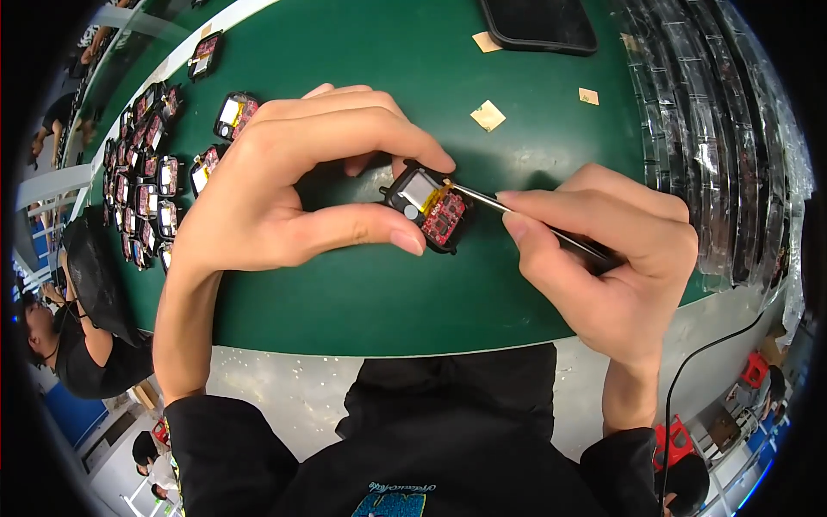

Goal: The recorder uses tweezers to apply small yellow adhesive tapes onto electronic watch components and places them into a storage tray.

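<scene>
Between the thumb and fingers of my left hand (301, 172) is a small black device housing (428, 207), tilted above the green tabletop. Its open face shows a red circuit board, a silvery battery-like block and yellow tape. My right hand (607, 250) grips slim metal tweezers (560, 233). Their tips meet the upper edge of the housing, beside the yellow tape and close to my left fingertip. Whether the tips pinch anything is too small to tell. Another open housing (234, 116) of the same kind lies just beyond my left hand.
Many similar housings (146, 194) crowd the table's left side. Stacked clear plastic trays (698, 146) line the right. A black phone-like slab (541, 24) lies at the far edge, near small pale paper squares (488, 115). A black cable (719, 340) hangs at right. A person (95, 336) sits at left.
</scene>
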